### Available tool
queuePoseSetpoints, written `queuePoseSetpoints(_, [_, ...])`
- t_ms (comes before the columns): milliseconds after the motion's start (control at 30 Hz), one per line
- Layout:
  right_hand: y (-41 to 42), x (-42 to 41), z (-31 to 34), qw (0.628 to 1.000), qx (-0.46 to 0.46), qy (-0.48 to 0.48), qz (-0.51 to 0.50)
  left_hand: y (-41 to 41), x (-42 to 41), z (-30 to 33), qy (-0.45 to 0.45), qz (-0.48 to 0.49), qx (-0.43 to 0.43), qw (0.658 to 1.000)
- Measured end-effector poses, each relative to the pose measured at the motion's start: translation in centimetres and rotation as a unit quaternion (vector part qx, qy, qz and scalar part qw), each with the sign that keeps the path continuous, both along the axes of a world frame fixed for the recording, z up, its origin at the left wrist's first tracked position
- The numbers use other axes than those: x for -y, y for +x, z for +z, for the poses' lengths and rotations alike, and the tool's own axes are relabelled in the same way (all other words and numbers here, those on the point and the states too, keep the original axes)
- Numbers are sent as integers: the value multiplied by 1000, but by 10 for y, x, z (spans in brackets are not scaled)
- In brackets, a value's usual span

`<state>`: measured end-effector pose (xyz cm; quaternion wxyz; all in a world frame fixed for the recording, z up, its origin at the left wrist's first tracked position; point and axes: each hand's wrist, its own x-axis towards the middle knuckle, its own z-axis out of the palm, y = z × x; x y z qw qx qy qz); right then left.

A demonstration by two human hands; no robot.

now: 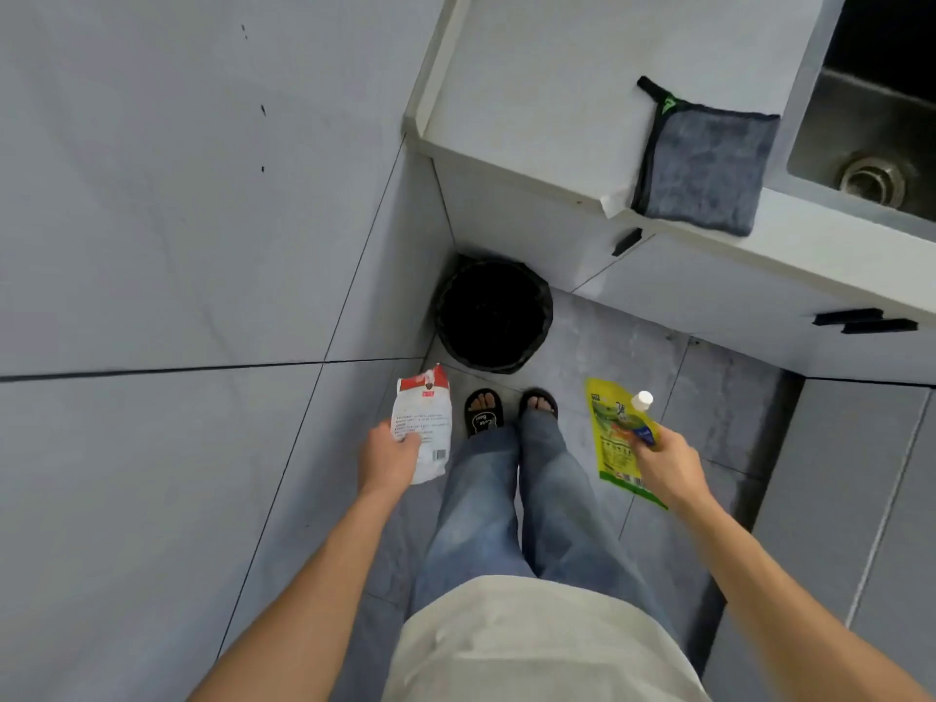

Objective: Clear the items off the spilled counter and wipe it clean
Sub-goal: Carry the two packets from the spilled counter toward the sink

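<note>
A person stands on a grey tiled floor, facing a black-lined bin [494, 316] in the corner where wall meets cabinet. The left hand [387, 461] grips a white packet with a red top [424, 428]. The right hand [666, 466] pinches a yellow-green pouch [610, 440] together with a small white-capped bottle [642, 403]. A grey cloth [701, 169] drapes over the counter's [532, 93] front edge, beside the sink [871, 159].

Left hand [387, 456]: low over the floor, fingers curled round a white packet [424, 428].
Right hand [666, 466]: low, pinching a yellow pouch [610, 443] and a small bottle [642, 412].
Arms: both bare, stretched forward and down.
</note>
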<state>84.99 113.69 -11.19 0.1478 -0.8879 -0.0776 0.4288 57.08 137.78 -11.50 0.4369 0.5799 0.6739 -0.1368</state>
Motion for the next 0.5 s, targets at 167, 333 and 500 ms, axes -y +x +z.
queuePoseSetpoints(167, [14,-80,-53,999,-36,38,-14,57,-32,-58,-30,96,70,993])
queuePoseSetpoints(333, [24,-151,-139,992,-53,105,-47,98,-50,-149,-45,168,109,979])
queuePoseSetpoints(500, [41,-196,-253,989,-50,122,-74,132,-70,-260,-61,190,117,973])
